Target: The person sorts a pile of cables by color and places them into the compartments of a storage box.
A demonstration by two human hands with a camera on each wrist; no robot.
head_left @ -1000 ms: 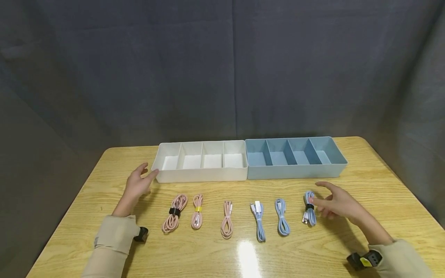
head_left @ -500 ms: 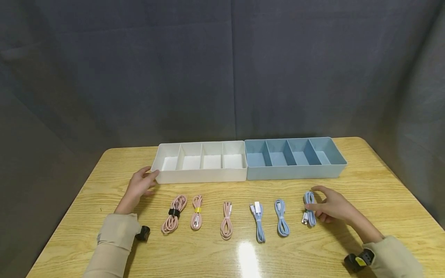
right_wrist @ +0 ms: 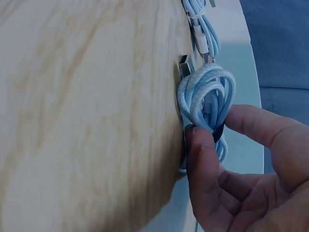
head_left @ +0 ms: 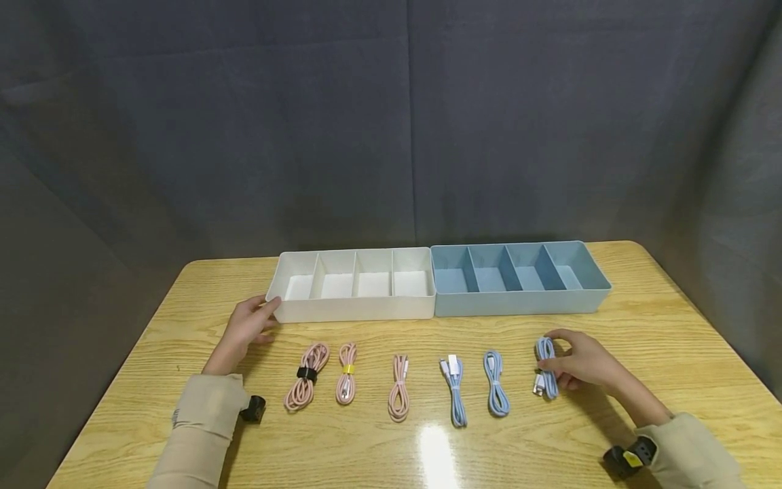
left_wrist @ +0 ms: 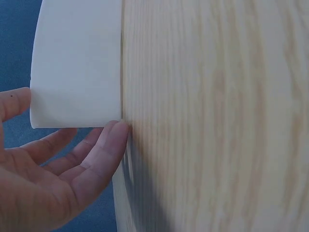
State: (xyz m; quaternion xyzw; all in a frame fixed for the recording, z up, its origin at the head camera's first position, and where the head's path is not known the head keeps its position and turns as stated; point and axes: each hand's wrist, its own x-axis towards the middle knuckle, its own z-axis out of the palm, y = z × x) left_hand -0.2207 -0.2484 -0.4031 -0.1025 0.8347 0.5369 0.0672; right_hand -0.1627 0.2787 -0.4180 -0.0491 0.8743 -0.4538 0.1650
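Note:
My right hand (head_left: 589,363) pinches a coiled light-blue USB cable (right_wrist: 207,94) between thumb and fingers, near its black strap (right_wrist: 218,131). A metal USB plug (head_left: 539,384) sticks out at the coil's near end. At the left end of a white divided box (head_left: 354,310), my left hand (head_left: 246,327) touches the corner. Its thumb is at the rim, and in the left wrist view the fingers (left_wrist: 104,150) lie relaxed along the end wall, holding nothing.
A blue divided box (head_left: 519,303) stands end to end with the white one. Two more blue cables (head_left: 456,397) (head_left: 495,384) lie tied on the wooden table (head_left: 293,448). Further left lie pink cables (head_left: 399,394) (head_left: 346,373), one with a black strap (head_left: 307,373). Dark cloth (head_left: 391,122) hangs behind.
My right hand has moved slightly left and its fingers have closed on the blue cable, shifting it a little. The left hand has moved right, against the white box's corner.

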